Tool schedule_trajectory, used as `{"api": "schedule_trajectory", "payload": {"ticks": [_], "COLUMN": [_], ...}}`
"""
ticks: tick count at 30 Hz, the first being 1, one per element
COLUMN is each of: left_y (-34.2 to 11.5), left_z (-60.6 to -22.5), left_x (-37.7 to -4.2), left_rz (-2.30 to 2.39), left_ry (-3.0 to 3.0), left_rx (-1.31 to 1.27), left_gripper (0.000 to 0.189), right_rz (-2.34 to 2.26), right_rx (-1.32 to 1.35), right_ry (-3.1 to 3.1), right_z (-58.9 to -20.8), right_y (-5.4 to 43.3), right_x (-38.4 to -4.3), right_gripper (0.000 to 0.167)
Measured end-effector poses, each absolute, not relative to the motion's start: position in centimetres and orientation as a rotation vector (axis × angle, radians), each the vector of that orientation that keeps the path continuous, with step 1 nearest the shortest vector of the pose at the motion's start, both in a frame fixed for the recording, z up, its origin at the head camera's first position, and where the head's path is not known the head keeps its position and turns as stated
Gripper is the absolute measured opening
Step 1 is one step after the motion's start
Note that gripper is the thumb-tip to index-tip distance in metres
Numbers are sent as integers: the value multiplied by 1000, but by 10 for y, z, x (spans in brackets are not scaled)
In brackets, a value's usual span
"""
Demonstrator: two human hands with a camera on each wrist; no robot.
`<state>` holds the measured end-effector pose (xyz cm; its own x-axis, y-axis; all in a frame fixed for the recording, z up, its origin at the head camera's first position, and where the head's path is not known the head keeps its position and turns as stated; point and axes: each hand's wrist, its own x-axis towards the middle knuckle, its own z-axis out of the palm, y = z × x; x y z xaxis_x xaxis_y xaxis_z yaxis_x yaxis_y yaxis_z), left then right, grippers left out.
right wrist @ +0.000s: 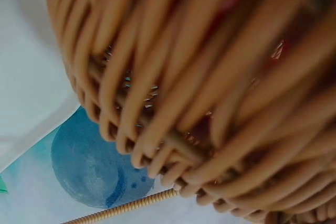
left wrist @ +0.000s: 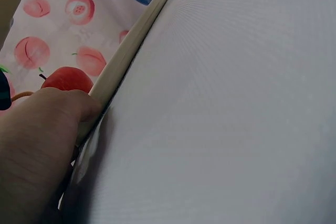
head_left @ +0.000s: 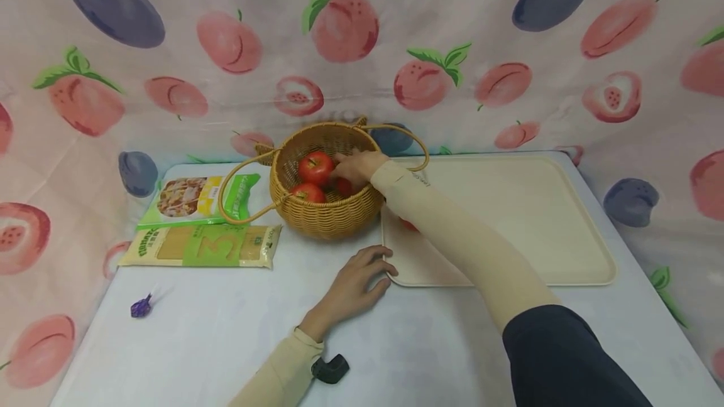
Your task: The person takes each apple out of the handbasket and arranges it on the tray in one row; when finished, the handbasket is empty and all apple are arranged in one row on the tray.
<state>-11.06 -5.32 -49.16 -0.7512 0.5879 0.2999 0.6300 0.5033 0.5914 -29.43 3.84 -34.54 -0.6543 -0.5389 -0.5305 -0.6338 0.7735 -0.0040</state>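
right hand [head_left: 359, 167] inside basket [head_left: 334, 220], grip on apple [head_left: 343, 186]: cannot tell | left hand [head_left: 352, 284] relaxed, empty, beside tray [head_left: 537, 212] | apple likely firm, slick, bruisable; cup its sides

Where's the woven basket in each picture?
Head: the woven basket is near the middle, left of the cream tray.
Left wrist: I can't see its bowl; a thin tan curve by the left hand might be its handle.
Right wrist: it's very close, filling the top, middle and right.
Shared landmark: the fruit-print cloth shows in all three.
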Motion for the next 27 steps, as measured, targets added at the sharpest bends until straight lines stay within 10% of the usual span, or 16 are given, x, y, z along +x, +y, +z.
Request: {"api": "schedule_trajectory", "payload": {"ticks": [27], "left_y": [-53], "left_z": [-491], "left_x": [-109], "left_rz": [-1075], "left_ry": [-2682], "left_rx": [-1075], "left_gripper": [13], "right_rz": [-191], "right_rx": [-1046], "right_ry": [2496], "right_z": [-338], "right_y": [50], "right_x": [-295], "right_gripper": [60]}}
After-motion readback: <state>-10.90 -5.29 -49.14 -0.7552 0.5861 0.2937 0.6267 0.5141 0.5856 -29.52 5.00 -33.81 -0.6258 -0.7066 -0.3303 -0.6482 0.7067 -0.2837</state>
